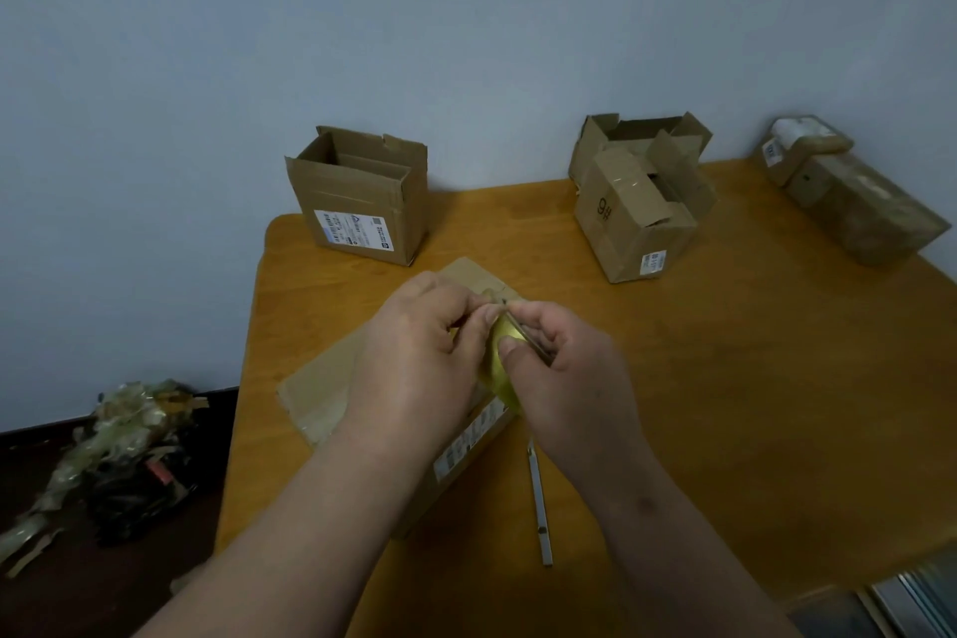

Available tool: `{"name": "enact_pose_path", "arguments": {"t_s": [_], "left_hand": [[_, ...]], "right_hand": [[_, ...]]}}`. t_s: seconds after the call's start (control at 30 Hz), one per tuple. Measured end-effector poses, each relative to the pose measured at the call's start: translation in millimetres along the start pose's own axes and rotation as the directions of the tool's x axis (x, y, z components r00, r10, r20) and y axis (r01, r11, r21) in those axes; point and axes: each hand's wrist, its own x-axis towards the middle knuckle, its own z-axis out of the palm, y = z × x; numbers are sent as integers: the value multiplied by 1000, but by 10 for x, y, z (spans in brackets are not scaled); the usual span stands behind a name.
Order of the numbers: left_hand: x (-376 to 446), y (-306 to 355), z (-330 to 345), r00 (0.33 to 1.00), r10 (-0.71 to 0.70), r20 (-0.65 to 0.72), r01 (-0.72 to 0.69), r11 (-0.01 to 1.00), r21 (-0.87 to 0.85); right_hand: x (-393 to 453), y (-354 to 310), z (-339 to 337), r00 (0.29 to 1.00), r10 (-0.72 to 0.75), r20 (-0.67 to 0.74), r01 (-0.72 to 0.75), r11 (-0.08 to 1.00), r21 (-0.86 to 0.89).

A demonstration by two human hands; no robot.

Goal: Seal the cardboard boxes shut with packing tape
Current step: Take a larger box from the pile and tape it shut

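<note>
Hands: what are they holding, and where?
Both hold the tape roll above a box. The left hand pinches near its top edge; the right hand grips its side, thumb on the face.

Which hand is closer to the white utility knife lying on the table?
Right. The right hand is just above the utility knife, beyond its upper end; the left hand is farther, up and left of it.

Left hand (419, 352), right hand (564, 368): fingers curled, pinching.
</note>
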Motion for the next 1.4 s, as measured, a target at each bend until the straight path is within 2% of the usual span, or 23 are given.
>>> {"name": "enact_pose_path", "arguments": {"t_s": [0.1, 0.17, 0.27, 0.33, 0.37, 0.43, 0.5, 0.57, 0.63, 0.7, 0.8, 0.9, 0.93, 1.0, 1.1, 1.2, 1.27, 1.33, 1.4], "left_hand": [[-15, -25, -50, 986, 167, -18, -160, 965, 210], [-17, -3, -113, 988, 150, 34, -154, 955, 255], [20, 45, -250, 985, -87, 146, 62, 984, 169], [100, 20, -377, 911, -303, 278, 320, 947, -16], [136, 11, -444, 850, -374, 371, 450, 882, -142], [175, -21, -537, 739, -428, 520, 634, 703, -322], [183, -55, -576, 671, -435, 600, 717, 586, -377], [164, -69, -590, 616, -427, 662, 770, 504, -391], [136, -80, -592, 588, -409, 698, 791, 472, -390], [86, -59, -598, 601, -388, 698, 771, 510, -381], [-4, -6, -597, 656, -345, 671, 690, 634, -348], [-80, 19, -563, 736, -263, 624, 537, 788, -301], [-92, 30, -534, 752, -247, 611, 514, 800, -310], [-103, 53, -464, 752, -260, 606, 561, 735, -381], [-59, 119, -352, 727, -269, 632, 648, 574, -501], [-12, 202, -186, 679, -258, 687, 709, 472, -524], [3, 260, -22, 651, -272, 709, 730, 479, -487], [8, 297, 157, 643, -297, 706, 714, 565, -413], [16, 313, 326, 679, -327, 658, 660, 663, -352]], "right_hand": [[-62, -56, 67, 1000, 12, -29, -12, 1000, 17], [-107, -96, 89, 1000, 14, -19, -14, 1000, 19], [-157, -138, 43, 999, 32, 36, -34, 998, 57], [-175, -155, -23, 992, 86, 97, -101, 981, 165], [-184, -153, -48, 985, 117, 129, -145, 962, 231], [-211, -127, -70, 972, 170, 161, -214, 924, 317], [-237, -107, -72, 967, 194, 165, -245, 885, 395], [-282, -70, -75, 964, 209, 163, -261, 850, 458], [-341, -44, -73, 962, 231, 147, -274, 823, 497], [-419, -22, -52, 961, 249, 117, -274, 825, 494], [-523, 22, -44, 966, 246, 77, -257, 883, 393], [-584, 86, -107, 976, 211, 54, -215, 904, 370], [-592, 102, -142, 980, 195, 42, -196, 902, 385], [-585, 142, -226, 985, 169, 26, -164, 892, 421], [-543, 242, -391, 988, 146, 56, -155, 868, 471], [-471, 399, -593, 985, 125, 122, -169, 863, 476], [-413, 534, -732, 983, 118, 140, -169, 881, 443], [-344, 685, -853, 983, 126, 132, -167, 913, 371], [-250, 920, -908, 981, 162, 112, -185, 951, 248]]}}
